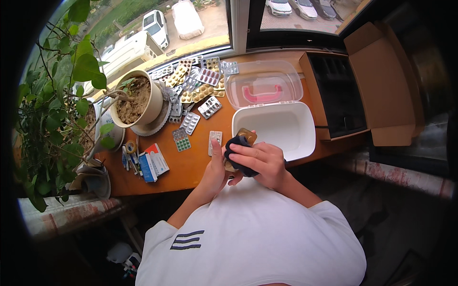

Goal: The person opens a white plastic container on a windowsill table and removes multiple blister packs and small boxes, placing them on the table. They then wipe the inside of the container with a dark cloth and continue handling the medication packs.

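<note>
A gold blister pack (247, 135) is held between my two hands, close to my chest at the desk's front edge. My left hand (214, 169) grips it from the left, thumb up. Pressed over its face is a dark folded cloth (239, 157), held under the fingers of my right hand (266, 162); the cloth hides the pack's middle. Just beyond my left thumb lies a silvery blister pack (215, 137) on the desk. Behind my right hand stands a white plastic box (297, 139), its clear lid (263, 77) with a pink handle folded back.
Many blister packs (204, 91) are heaped near the window. Potted plants (137, 103) stand at left, beside medicine cartons (154, 162), pens (130, 159) and a tape roll (131, 146). An open cardboard box (336, 96) with a black insert sits at right.
</note>
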Demonstrator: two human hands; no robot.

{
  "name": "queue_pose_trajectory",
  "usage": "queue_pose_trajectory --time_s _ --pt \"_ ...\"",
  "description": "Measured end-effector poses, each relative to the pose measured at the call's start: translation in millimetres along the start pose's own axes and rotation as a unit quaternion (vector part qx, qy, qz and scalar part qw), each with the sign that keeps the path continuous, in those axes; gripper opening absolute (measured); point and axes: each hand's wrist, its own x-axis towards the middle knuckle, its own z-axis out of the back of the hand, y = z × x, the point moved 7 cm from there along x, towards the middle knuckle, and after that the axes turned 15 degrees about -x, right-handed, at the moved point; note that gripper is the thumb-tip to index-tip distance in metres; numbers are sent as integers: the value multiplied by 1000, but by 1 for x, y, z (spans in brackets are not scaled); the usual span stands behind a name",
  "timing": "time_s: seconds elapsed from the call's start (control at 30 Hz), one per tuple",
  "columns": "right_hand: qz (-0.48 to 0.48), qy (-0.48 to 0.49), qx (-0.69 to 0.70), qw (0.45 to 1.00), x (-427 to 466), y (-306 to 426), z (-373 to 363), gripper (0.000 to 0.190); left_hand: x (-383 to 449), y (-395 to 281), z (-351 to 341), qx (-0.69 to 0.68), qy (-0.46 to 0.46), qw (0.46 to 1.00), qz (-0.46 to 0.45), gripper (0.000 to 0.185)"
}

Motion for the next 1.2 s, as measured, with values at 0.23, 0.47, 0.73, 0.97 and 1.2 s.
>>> queue_pose_trajectory --time_s 0.23,0.47,0.73,0.97,1.2 --pt "77 8 23 997 -3 20 -8 37 -5 -8 -2 -21 7 1000 3 89" --pt "-201 -56 -57 976 -20 -65 -7 35 -10 -21 30 1 9 1000 -1 49" --pt "-370 -41 8 928 -64 -106 23 22 -15 12 212 198 -253 935 -153 33" --pt "-367 -32 -12 930 -66 -103 25 22 -18 11 182 683 -368 616 -137 27" --pt "-344 -22 -9 939 -61 -101 24 22 8 -28 175 667 -378 590 -254 38"
